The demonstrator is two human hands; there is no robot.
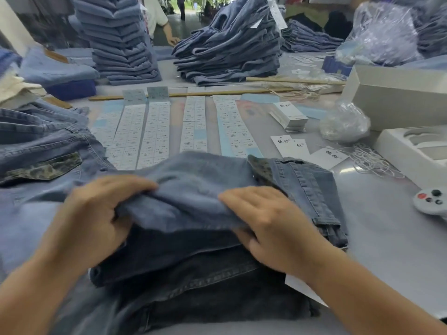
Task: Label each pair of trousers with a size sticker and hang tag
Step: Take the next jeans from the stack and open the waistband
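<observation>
My left hand (pixel 96 213) is gripping the folded trousers (pixel 193 189); my right hand (pixel 263 221) is pinching their top layer.

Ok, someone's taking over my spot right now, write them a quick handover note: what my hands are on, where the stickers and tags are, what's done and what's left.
Left hand: grip on a fold of the top pair of jeans.
Right hand: grip on the same fold, thumb tucked under.
The jeans lie on a small folded stack at the table's near edge.
Size sticker sheets lie in strips just beyond the jeans.
Loose hang tags to the right of them, a stack of hang tags further back, white strings beside.
Done: a white tag pokes out lower in the stack.
Left: no sticker or tag visible on the top pair.
</observation>
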